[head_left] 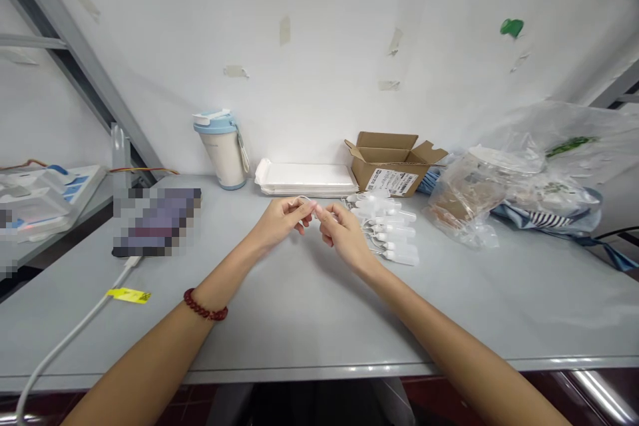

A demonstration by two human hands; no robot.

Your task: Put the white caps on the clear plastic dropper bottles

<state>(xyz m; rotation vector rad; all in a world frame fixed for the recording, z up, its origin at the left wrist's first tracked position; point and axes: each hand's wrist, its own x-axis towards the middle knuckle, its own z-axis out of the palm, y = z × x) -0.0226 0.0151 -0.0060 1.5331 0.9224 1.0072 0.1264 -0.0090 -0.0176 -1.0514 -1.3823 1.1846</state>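
My left hand and my right hand meet above the middle of the table. Their thumbs and fingers are pinched close together, fingertip to fingertip. A thin white cord curves up over the left fingers and runs into the pinch. Whatever else lies between the fingertips is too small to make out. Just beyond my right hand, several small translucent white bottles lie in a row, with thin cords at their capped ends.
Behind the hands lie a stack of white trays and an open cardboard box. A cream cup with a blue lid stands left of them. Plastic bags fill the right; a phone with a white cable lies left.
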